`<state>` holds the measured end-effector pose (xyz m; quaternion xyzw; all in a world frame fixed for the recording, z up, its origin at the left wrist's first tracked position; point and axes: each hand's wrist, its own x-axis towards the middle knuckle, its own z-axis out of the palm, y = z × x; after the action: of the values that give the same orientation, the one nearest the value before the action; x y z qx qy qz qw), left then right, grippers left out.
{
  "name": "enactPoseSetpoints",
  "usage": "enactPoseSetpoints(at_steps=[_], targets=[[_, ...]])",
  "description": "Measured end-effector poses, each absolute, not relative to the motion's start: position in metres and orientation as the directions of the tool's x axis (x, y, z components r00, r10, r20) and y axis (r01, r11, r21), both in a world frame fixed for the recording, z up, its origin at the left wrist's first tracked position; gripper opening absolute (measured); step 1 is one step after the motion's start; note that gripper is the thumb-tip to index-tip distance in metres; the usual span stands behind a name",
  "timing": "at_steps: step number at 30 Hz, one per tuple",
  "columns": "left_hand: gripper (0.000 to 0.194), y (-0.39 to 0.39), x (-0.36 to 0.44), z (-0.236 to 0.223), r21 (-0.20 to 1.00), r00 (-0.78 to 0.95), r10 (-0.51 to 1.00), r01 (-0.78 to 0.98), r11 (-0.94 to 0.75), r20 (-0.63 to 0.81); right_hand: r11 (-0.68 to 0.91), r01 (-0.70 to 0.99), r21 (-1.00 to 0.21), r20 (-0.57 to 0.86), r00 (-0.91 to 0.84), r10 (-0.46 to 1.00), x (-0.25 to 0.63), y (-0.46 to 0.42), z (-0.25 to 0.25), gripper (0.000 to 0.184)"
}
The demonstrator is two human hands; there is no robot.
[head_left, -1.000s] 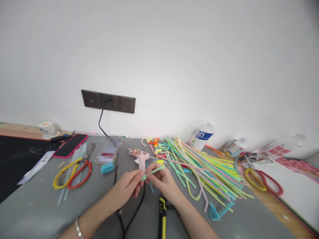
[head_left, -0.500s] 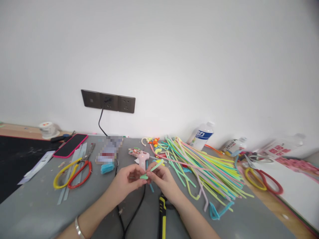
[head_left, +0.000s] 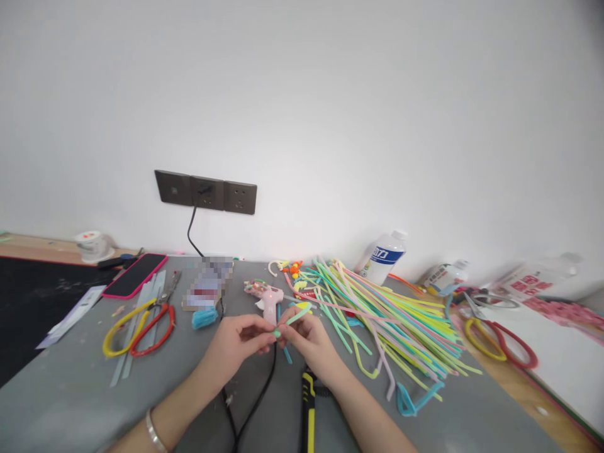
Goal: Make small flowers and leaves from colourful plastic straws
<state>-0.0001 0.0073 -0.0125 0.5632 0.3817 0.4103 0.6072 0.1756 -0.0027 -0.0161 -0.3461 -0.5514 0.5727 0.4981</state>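
In the middle of the grey tabletop [head_left: 80, 402], low over its surface, both hands meet on a pale green fuzzy stem [head_left: 300, 314]. Its long axis runs diag.: the lower L end sits at the fingertips, the free end points up & to the R, away from the person, passing over the R hand's curled fingers. Free length looks approx. straight; a small green lump shows at the L end, mostly hidden by fingers, so exact shape there can't be told.

L hand [head_left: 231, 347]: thumb & index pinching the stem's lower end, other fingers curled behind, partly hidden. R hand [head_left: 312, 343]: thumb & index pinching the stem just beside the L fingertips, rest bent under it.

Just beyond the hands, a pink glue gun [head_left: 270, 303], grip toward the person; black cable [head_left: 258, 401] below it. Nearer, a yellow-&-black handle [head_left: 308, 402] lies lengthwise, near R wrist. To the R, a big pile of coloured stems [head_left: 401, 321], mostly slanting from far L to near R, w/ a bent blue piece [head_left: 408, 404] at its near side. To the L, red-&-yellow scissors [head_left: 163, 327], blades toward the wall, plus a blue fuzzy bundle [head_left: 204, 318].
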Motion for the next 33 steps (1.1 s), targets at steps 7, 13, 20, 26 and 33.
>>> enactPoseSetpoints(at_steps=[7,13,20,26,33], targets=[[0.013,0.009,-0.002,-0.008,0.999,0.372,0.928,-0.032,0.019,-0.006,0.108,-0.204,-0.973,0.159,-0.253,0.954,0.174,-0.004,-0.016,0.031],[0.015,0.008,0.0,-0.007,1.0,0.374,0.927,-0.011,-0.001,0.005,0.078,-0.171,-0.982,0.12,-0.251,0.96,0.172,-0.005,-0.015,0.03],[0.024,0.012,-0.009,-0.002,0.99,0.519,0.844,0.062,0.123,-0.137,0.065,-0.1,-0.993,0.095,-0.333,0.938,0.176,-0.005,-0.011,0.03],[0.025,0.016,-0.017,0.001,0.946,0.608,0.733,0.11,0.305,-0.307,0.063,-0.003,-0.998,0.059,-0.411,0.91,0.176,-0.008,-0.015,0.031],[0.033,0.014,-0.011,0.001,0.944,0.603,0.745,0.043,0.327,-0.285,0.163,-0.023,-0.986,0.16,-0.354,0.922,0.173,-0.007,-0.013,0.029]])
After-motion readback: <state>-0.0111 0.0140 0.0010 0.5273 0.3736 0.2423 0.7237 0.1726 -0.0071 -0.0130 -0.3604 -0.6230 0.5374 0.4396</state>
